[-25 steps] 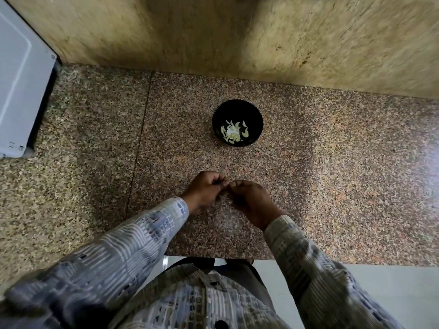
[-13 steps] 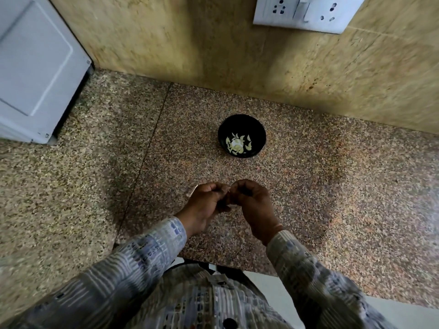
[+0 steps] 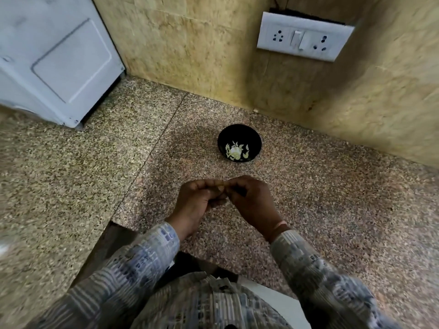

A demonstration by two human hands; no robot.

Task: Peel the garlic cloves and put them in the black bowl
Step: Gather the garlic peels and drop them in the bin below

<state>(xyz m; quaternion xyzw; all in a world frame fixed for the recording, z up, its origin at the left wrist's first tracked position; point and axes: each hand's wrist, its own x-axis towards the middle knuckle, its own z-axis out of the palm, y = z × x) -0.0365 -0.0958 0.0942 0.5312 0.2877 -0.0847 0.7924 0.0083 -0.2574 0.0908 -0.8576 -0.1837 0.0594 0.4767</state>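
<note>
You're pinching a garlic clove (image 3: 221,187) between both hands, just above the countertop (image 3: 332,198) near its front edge. Left hand (image 3: 199,200) is curling its fingers in from the left and right hand (image 3: 251,203) from the right. The fingertips are meeting on the clove. Only a pale sliver is showing between them, so it's probably mid-peel, but it's too small to tell how much skin is on.

Black bowl (image 3: 240,134) is sitting straight ahead of your hands, apart from them, toward the wall. Pale garlic pieces (image 3: 235,151) are lying in its bottom, so the task is looking well underway.

What I'm suggesting for this step:
- Left thumb and forefinger doing the anchoring, right nails doing the picking.
- Start at the tip end, where skin is likely lifting easiest.
- Pull along the clove's length, not across it.
- Roll it slightly in the left pinch as each strip is coming off.
- Grip lightly; a bare clove is slippery and can squirt out.
- Check the skin is fully off before reaching forward, then drop the clove from just over the rim.
</note>
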